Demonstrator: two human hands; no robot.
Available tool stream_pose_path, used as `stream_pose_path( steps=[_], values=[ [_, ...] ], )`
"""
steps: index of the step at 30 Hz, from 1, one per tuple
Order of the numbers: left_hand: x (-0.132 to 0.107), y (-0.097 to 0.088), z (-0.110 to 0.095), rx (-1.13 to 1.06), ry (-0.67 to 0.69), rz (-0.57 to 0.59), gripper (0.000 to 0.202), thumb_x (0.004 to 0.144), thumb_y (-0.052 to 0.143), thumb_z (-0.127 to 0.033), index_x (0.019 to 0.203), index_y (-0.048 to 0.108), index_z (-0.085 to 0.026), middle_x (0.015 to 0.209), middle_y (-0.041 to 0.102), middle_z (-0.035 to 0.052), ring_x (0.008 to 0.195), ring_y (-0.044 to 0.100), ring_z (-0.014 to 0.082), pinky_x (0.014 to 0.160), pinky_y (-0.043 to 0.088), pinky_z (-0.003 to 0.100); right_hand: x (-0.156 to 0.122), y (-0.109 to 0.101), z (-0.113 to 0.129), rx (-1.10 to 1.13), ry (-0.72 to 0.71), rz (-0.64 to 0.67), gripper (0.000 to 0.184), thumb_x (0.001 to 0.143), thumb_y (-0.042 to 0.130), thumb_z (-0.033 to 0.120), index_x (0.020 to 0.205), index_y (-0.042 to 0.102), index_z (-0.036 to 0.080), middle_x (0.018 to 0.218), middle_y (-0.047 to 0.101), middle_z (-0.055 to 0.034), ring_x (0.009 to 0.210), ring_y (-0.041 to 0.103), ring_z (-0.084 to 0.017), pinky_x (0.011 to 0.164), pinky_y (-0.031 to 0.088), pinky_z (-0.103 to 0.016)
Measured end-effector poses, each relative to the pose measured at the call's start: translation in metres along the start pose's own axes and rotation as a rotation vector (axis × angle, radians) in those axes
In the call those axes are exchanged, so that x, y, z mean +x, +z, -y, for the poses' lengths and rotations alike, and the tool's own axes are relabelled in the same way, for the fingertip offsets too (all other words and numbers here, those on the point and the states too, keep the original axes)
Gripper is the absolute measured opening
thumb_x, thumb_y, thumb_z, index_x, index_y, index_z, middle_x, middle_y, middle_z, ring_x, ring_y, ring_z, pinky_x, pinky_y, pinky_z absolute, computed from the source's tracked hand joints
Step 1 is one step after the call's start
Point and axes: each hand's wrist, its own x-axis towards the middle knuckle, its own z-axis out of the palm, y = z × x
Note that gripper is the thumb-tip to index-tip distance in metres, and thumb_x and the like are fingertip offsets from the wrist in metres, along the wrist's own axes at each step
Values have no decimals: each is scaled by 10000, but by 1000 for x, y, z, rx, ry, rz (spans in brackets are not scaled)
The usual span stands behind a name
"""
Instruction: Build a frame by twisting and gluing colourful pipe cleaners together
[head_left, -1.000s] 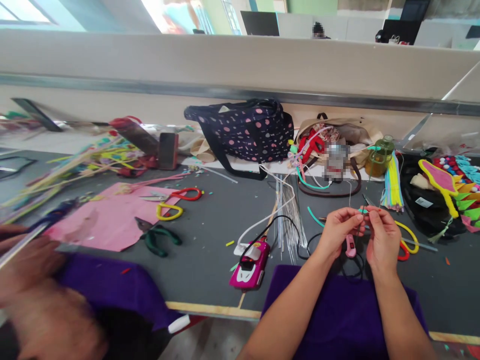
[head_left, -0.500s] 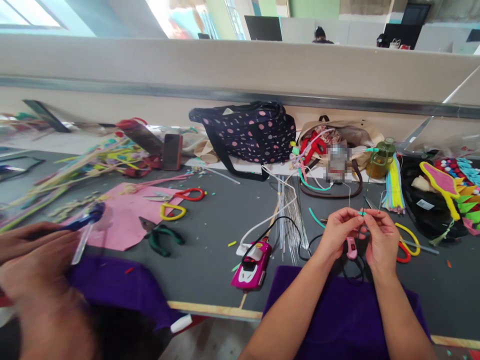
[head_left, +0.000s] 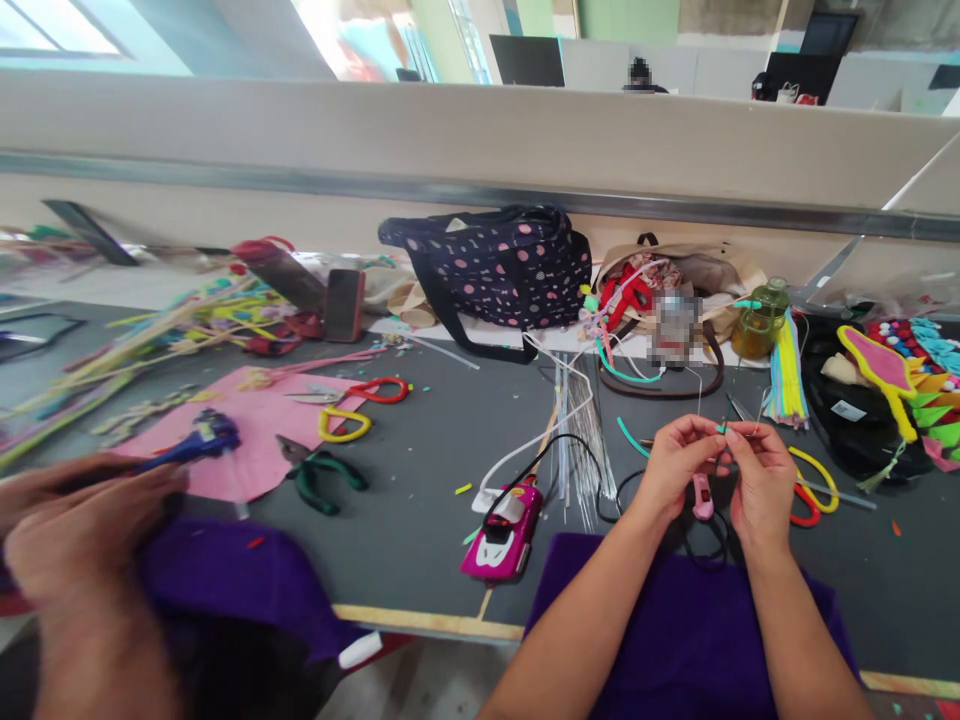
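Low on the right, my left hand (head_left: 681,458) and my right hand (head_left: 763,475) meet fingertip to fingertip above the table. Both pinch a thin dark green wire (head_left: 729,408), which rises from between the fingers. A tiny teal bit shows at the fingertips; its kind cannot be made out. Under the hands, a small pink device (head_left: 703,497) is seen near a looped black cord. Scissors with red and yellow handles (head_left: 817,480) lie beside my right hand, partly hidden by it. Near my left hand is a short teal strip (head_left: 631,436).
At left, another person's hands (head_left: 82,510) hold a blue tool (head_left: 199,440) over pink sheet (head_left: 259,480). Green-handled pliers (head_left: 326,480), more scissors (head_left: 382,390), a magenta power strip (head_left: 506,535) and thin wires (head_left: 589,440) lie between us. Behind stand a dotted bag (head_left: 510,265) and glass jar (head_left: 761,320).
My hands stay almost in place, still pinching the wire. The other person's hands and blue tool have moved, the tool shifting right over the pink sheet.
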Motion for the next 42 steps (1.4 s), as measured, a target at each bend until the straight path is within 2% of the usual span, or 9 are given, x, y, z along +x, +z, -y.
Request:
stream_pose_path(
  steps=[6, 11, 22, 31, 38, 42],
  values=[
    [0, 0, 0, 5, 24, 8, 275, 613, 800, -241, 789, 633, -113, 649, 616, 1, 562, 603, 106, 528, 530, 216, 0, -1, 1, -7, -16, 23, 213, 707, 755, 306, 835, 661, 164, 820, 650, -23, 672, 568, -117, 600, 455, -245],
    [-1, 1, 2, 19, 8, 30, 280, 618, 802, -256, 788, 627, -119, 643, 616, -2, 561, 613, 111, 540, 530, 223, 3, -1, 5, -38, -103, -23, 237, 720, 740, 329, 868, 652, 167, 857, 663, -40, 775, 609, -146, 670, 478, -266],
    [0, 0, 4, 35, 7, 43, 310, 612, 819, -302, 779, 637, -115, 627, 632, 9, 560, 615, 118, 579, 533, 246, 2, -1, 4, -47, -48, -39, 301, 678, 780, 336, 884, 640, 167, 810, 652, -28, 662, 599, -129, 543, 458, -224],
    [-1, 1, 1, 55, 34, 59, 308, 627, 817, -342, 756, 667, -107, 614, 632, 15, 522, 579, 94, 551, 489, 215, -1, -1, 6, -7, -95, -7, 232, 724, 749, 324, 872, 653, 173, 805, 660, -24, 696, 600, -130, 620, 468, -248],
    [2, -4, 1, 96, 54, 63, 318, 626, 817, -353, 755, 662, -107, 637, 645, 29, 532, 580, 102, 554, 477, 224, 8, -7, 8, -27, -167, -101, 284, 769, 688, 385, 940, 655, 161, 884, 687, -57, 689, 585, -121, 651, 455, -260],
    [3, -5, 2, 137, 73, 55, 311, 636, 809, -355, 752, 666, -104, 637, 645, 34, 521, 569, 97, 532, 452, 214, 12, -11, 9, -44, -218, -151, 281, 755, 693, 387, 919, 649, 163, 885, 665, -56, 741, 619, -150, 645, 461, -269]
  ],
)
